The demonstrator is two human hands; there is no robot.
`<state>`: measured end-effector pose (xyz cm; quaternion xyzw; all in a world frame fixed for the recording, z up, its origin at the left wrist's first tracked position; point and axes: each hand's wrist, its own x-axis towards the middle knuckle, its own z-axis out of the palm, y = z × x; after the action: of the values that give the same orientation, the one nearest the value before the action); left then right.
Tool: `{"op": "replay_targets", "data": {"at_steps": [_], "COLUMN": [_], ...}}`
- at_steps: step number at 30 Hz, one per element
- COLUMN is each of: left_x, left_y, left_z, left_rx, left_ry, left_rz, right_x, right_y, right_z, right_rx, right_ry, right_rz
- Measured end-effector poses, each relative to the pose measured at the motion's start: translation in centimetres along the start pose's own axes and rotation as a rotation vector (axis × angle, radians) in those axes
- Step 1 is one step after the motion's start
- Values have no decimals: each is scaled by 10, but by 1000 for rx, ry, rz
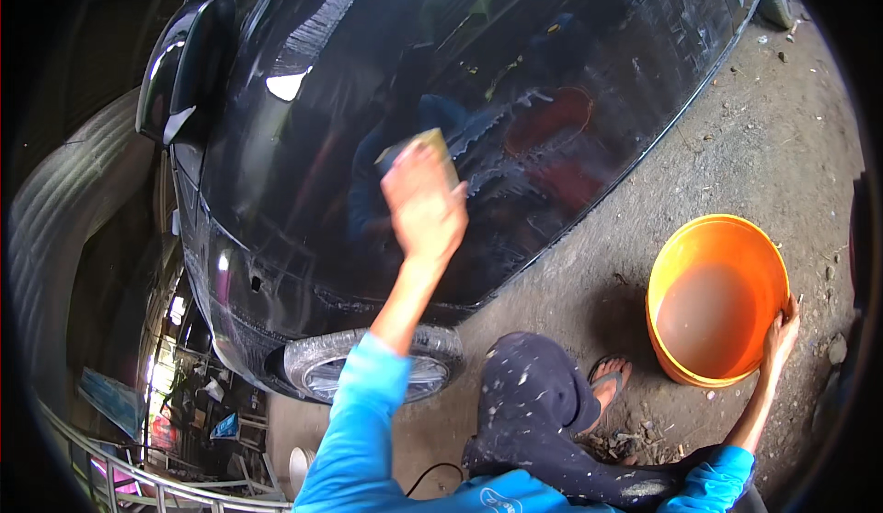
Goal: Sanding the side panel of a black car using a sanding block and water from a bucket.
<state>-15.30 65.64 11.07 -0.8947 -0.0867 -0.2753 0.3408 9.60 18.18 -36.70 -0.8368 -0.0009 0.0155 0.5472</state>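
Observation:
My left hand [425, 202] presses a yellowish sponge [447, 158] against the side of a dark, glossy car [313, 182]. Motion blurs the hand and the sponge a little, and my fingers cover much of the sponge. Wet streaks and whitish smears mark the panel to the right of it. On the right, my right hand [780, 336] grips the rim of an orange bucket [662, 343] standing on the ground. Murky brownish water [706, 315] fills its lower part.
The car's side mirror [189, 62] juts out at upper left, and a wheel [372, 366] sits below my left forearm. My sandalled foot [608, 382] rests on the dirty concrete ground [552, 297] beside the bucket. Clutter and a metal railing [138, 481] are at lower left.

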Motion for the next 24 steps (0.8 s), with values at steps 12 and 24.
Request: {"op": "replay_targets", "data": {"at_steps": [12,24], "left_x": [-127,72], "left_y": [-46,41], "left_z": [-17,38], "left_rx": [406,-40], "left_ry": [-193,10], "left_rz": [-44,336], "right_x": [-8,-6], "right_y": [-32,-32], "right_z": [-7,-9], "right_rx": [-47,134], "right_ry": [10,11], "right_rz": [53,78]}}
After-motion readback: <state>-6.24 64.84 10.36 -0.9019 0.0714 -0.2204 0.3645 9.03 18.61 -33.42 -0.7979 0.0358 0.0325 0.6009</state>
